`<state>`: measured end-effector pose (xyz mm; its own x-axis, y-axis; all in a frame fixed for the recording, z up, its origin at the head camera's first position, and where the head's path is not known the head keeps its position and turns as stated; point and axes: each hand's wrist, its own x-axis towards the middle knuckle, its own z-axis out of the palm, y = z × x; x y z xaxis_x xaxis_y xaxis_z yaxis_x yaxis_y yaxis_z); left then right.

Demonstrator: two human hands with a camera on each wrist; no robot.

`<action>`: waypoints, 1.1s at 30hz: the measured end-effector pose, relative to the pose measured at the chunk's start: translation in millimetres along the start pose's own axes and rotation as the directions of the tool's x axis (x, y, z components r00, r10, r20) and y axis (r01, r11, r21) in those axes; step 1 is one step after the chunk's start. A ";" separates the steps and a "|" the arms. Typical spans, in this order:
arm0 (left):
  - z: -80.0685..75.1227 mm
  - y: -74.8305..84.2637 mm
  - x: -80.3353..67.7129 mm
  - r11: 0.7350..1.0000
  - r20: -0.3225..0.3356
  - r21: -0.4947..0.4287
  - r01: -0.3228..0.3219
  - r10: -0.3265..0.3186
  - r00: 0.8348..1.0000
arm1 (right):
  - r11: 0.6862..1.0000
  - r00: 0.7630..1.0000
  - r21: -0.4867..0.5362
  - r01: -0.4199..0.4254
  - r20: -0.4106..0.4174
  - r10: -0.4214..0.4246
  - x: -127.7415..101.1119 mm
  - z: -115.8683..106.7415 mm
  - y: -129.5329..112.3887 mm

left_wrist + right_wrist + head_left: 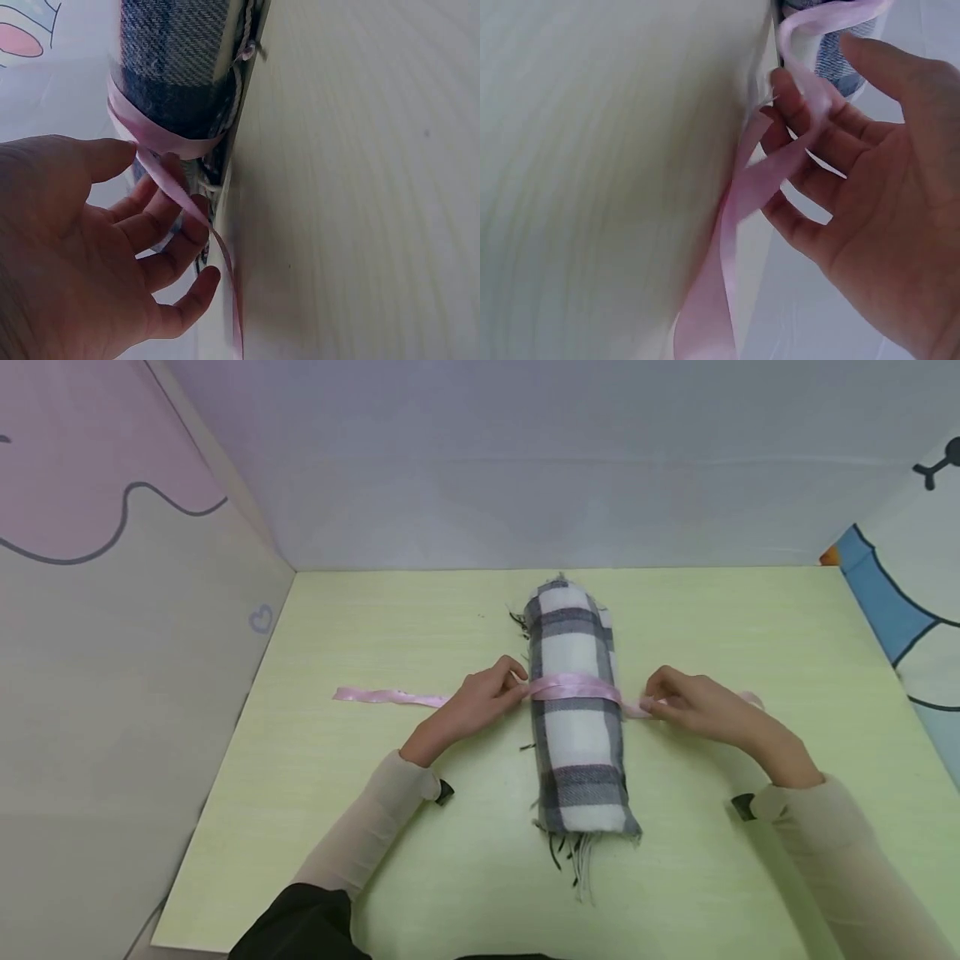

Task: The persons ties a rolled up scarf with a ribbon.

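Leftmost, a pale side panel point(135, 693) with a drawn heart stands along the yellow-green tabletop point(465, 902). Next, one tail of pink satin ribbon point(390, 697) lies on the table, running rightward under the left hand point(480, 697).

Left hand: palm side seen in the left wrist view, fingers loosely bent and spread, thumb tip at the ribbon, the strand crossing in front of the fingers. No firm grip shows. Fingertips just beside the roll's left edge; contact with the cloth, cannot tell.

Centre: a rolled plaid scarf point(576, 735), grey, dark and white checks, fringe hanging out at its near end. It lies on the table between the two hands. Long axis runs from near the person toward the back wall point(562, 485), near end slightly to the right. Pink ribbon crosses over the roll's middle in two overlapping bands, roughly square to that axis, so its tails go out sideways, one toward each hand. Left hand is nearer the roll; right hand sits a little apart.

Right hand point(697, 703): thumb away from the fingers in the right wrist view, fingers relaxed and curved, ribbon draped across them rather than clamped. More ribbon shows beyond that wrist. Far right, a panel with a blue painted shape point(888, 597).
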<state>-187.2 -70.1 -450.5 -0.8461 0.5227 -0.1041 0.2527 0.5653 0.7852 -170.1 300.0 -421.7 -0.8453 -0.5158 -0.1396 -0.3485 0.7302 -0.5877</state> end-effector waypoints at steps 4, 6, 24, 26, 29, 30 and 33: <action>-4.5 -3.8 -1.2 0.999 -0.012 0.034 0.022 -0.022 1.000 | 0.997 0.993 0.018 -0.081 0.085 0.079 1.6 -6.0 5.9; -10.0 -7.4 -2.7 0.999 -0.013 0.028 0.030 -0.029 0.999 | 0.993 0.986 0.030 -0.118 0.122 0.113 -2.3 -13.1 11.0; -85.9 -27.0 -38.5 0.973 -0.046 -0.223 0.053 -0.065 0.997 | 0.957 0.966 0.139 -0.256 0.083 0.247 -80.9 -99.8 63.6; -91.8 -29.1 -44.0 0.968 -0.060 -0.239 0.074 -0.091 0.994 | 0.945 0.950 0.101 -0.309 0.075 0.303 -86.4 -107.2 68.5; -100.4 -33.0 -51.4 0.964 -0.084 -0.251 0.092 -0.116 0.990 | 0.929 0.930 0.051 -0.366 0.033 0.365 -94.1 -115.0 76.0; -103.1 -34.6 -53.8 0.962 -0.092 -0.254 0.099 -0.126 0.988 | 0.925 0.926 0.040 -0.378 0.013 0.378 -96.4 -116.4 78.8; -110.5 -39.4 -61.6 0.956 -0.115 -0.264 0.124 -0.159 0.981 | 0.919 0.918 0.024 -0.393 -0.046 0.394 -103.8 -118.5 88.9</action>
<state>-196.9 -195.1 -407.6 -0.9238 0.3493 -0.1568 0.0126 0.4369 0.8994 -161.3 471.6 -365.1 -0.9319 -0.1653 -0.3227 0.0216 0.8631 -0.5046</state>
